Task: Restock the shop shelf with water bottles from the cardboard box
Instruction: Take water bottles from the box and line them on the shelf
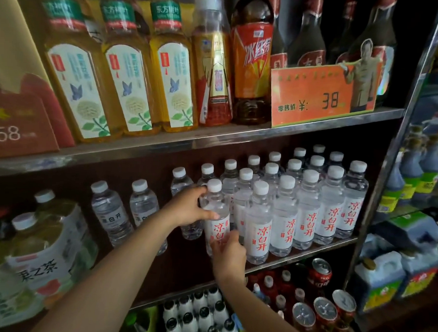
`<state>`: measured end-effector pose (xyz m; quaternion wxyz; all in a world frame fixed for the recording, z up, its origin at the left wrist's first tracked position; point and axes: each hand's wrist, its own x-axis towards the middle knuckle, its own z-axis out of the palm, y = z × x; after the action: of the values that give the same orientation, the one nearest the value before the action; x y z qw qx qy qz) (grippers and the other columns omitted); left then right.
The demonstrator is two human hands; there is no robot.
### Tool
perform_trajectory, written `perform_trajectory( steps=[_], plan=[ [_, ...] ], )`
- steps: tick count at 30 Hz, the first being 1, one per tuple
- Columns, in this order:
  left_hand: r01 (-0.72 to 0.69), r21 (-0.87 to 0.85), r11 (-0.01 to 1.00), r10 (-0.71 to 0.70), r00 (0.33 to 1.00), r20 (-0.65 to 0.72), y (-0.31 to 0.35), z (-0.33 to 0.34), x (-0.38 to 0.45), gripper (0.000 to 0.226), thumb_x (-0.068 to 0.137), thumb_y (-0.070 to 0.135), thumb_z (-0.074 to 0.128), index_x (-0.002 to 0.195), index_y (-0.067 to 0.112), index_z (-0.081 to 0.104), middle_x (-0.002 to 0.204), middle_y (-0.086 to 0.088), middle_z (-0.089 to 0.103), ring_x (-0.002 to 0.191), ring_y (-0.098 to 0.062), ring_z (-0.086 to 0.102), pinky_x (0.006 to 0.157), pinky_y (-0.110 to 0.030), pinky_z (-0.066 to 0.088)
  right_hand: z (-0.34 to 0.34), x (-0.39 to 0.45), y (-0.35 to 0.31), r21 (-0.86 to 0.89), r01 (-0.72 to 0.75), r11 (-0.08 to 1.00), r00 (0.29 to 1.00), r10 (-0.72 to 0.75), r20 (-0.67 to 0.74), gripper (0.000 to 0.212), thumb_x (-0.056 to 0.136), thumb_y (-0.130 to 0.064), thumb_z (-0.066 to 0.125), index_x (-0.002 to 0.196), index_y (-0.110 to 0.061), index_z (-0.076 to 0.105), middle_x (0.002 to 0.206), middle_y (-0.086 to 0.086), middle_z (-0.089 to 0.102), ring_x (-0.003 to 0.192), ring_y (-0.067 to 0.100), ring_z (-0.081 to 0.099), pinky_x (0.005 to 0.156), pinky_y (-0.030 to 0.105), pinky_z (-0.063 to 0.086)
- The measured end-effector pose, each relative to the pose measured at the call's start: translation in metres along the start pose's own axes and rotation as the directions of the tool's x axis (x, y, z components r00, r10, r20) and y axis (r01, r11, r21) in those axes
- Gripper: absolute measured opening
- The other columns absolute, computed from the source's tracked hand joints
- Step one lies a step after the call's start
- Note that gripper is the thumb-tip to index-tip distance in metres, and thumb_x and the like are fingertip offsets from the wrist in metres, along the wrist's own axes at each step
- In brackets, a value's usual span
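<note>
Near the centre of the frame, a white-capped water bottle point(214, 216) with a white label and red characters stands upright at the front edge of the middle shelf point(309, 252), at the left end of the front row of matching water bottles point(309, 210). The left hand point(188, 209) reaches in from the lower left and grips the bottle's shoulder just below the cap, the thumb lying across the front and the fingers curled round the far side. The right hand point(227, 256) comes up from the bottom centre and holds the bottle's lower part, its fingertips pinching the label's bottom edge.

Left of the held bottle, three more water bottles point(110, 211) stand further back, spaced apart. Large tea bottles point(41, 253) fill the lower left of the frame. On the upper shelf, yellow tea bottles point(131, 69) line the upper left, and an orange price card point(316, 94) marked 38 stands to the upper right. Red cans point(324, 313) and small black-capped bottles point(201, 313) sit on the bottom shelf.
</note>
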<state>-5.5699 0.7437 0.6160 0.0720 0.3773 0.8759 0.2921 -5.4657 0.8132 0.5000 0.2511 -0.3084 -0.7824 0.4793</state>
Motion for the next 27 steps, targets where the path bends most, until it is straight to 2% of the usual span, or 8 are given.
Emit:
perform_trajectory(
  steps=[3, 7, 9, 12, 17, 21, 24, 27],
  plan=[
    [-0.008, 0.002, 1.0, 0.008, 1.0, -0.025, -0.002, 0.001, 0.009, 0.066, 0.068, 0.034, 0.083, 0.127, 0.019, 0.056, 0.129, 0.0, 0.055, 0.116, -0.015, 0.054, 0.097, -0.027, 0.043, 0.007, 0.007, -0.001, -0.018, 0.015, 1.0, 0.999, -0.015, -0.031, 0.021, 0.095, -0.027, 0.055, 0.099, -0.015, 0.038, 0.097, 0.012, 0.069, 0.089, 0.031, 0.065, 0.071, 0.035, 0.049],
    [-0.008, -0.081, 0.997, 0.002, 0.997, -0.076, -0.002, 0.009, 0.019, 0.059, 0.067, 0.029, 0.085, 0.119, 0.019, 0.06, 0.113, 0.004, 0.061, 0.109, -0.014, 0.057, 0.092, -0.028, 0.045, 0.012, 0.016, -0.002, -0.03, 0.022, 0.999, 0.997, -0.024, -0.069, 0.019, 0.095, -0.024, 0.053, 0.103, -0.013, 0.04, 0.096, 0.015, 0.069, 0.089, 0.033, 0.066, 0.071, 0.035, 0.05],
    [-0.018, -0.103, 0.994, 0.006, 0.993, -0.114, 0.001, 0.012, 0.021, 0.058, 0.067, 0.025, 0.084, 0.12, 0.019, 0.06, 0.104, 0.008, 0.056, 0.103, -0.01, 0.055, 0.085, -0.023, 0.041, 0.012, 0.019, -0.002, -0.016, 0.036, 0.999, 0.996, -0.037, -0.08, 0.019, 0.096, -0.024, 0.052, 0.106, -0.013, 0.041, 0.096, 0.014, 0.069, 0.088, 0.032, 0.066, 0.068, 0.032, 0.048],
    [-0.022, -0.118, 0.993, 0.004, 0.99, -0.144, 0.001, 0.016, 0.023, 0.06, 0.069, 0.024, 0.083, 0.123, 0.021, 0.058, 0.102, 0.009, 0.052, 0.099, -0.008, 0.052, 0.082, -0.021, 0.038, 0.011, 0.02, -0.002, -0.049, 0.062, 0.997, 0.995, -0.066, -0.08, 0.023, 0.097, -0.024, 0.05, 0.114, -0.012, 0.04, 0.097, 0.013, 0.069, 0.089, 0.03, 0.066, 0.065, 0.029, 0.043],
    [0.005, -0.163, 0.987, -0.035, 0.982, -0.185, -0.006, 0.024, 0.018, 0.074, 0.067, 0.032, 0.084, 0.133, 0.021, 0.053, 0.123, -0.002, 0.055, 0.113, -0.015, 0.054, 0.094, -0.027, 0.043, 0.009, 0.02, -0.001, -0.064, 0.035, 0.997, 0.997, -0.04, -0.068, 0.024, 0.097, -0.023, 0.05, 0.116, -0.012, 0.04, 0.095, 0.011, 0.069, 0.088, 0.029, 0.067, 0.069, 0.032, 0.049],
    [-0.003, -0.153, 0.988, -0.031, 0.975, -0.221, -0.003, 0.03, 0.01, 0.073, 0.073, 0.029, 0.08, 0.137, 0.023, 0.047, 0.127, -0.003, 0.055, 0.112, -0.018, 0.058, 0.098, -0.035, 0.047, 0.004, 0.017, -0.005, 0.064, -0.033, 0.997, 0.999, 0.035, -0.036, 0.022, 0.094, -0.017, 0.055, 0.111, -0.007, 0.044, 0.098, 0.011, 0.067, 0.093, 0.028, 0.065, 0.068, 0.027, 0.043],
    [0.025, -0.181, 0.983, -0.072, 0.963, -0.258, -0.001, 0.033, 0.001, 0.076, 0.075, 0.025, 0.079, 0.141, 0.022, 0.042, 0.13, -0.003, 0.057, 0.109, -0.019, 0.061, 0.098, -0.037, 0.049, -0.001, 0.011, -0.005, 0.131, -0.079, 0.988, 0.996, 0.075, 0.038, 0.025, 0.087, -0.014, 0.065, 0.102, -0.012, 0.044, 0.092, 0.006, 0.064, 0.091, 0.026, 0.064, 0.078, 0.035, 0.052],
    [0.093, -0.18, 0.979, -0.144, 0.945, -0.293, 0.002, 0.032, -0.012, 0.069, 0.079, 0.027, 0.075, 0.14, 0.017, 0.044, 0.133, -0.003, 0.056, 0.114, -0.019, 0.06, 0.101, -0.034, 0.046, -0.011, 0.004, -0.002, 0.136, -0.099, 0.986, 0.988, 0.082, 0.127, 0.031, 0.084, -0.019, 0.069, 0.105, -0.015, 0.047, 0.099, 0.003, 0.062, 0.093, 0.019, 0.062, 0.085, 0.033, 0.052]
  ],
)
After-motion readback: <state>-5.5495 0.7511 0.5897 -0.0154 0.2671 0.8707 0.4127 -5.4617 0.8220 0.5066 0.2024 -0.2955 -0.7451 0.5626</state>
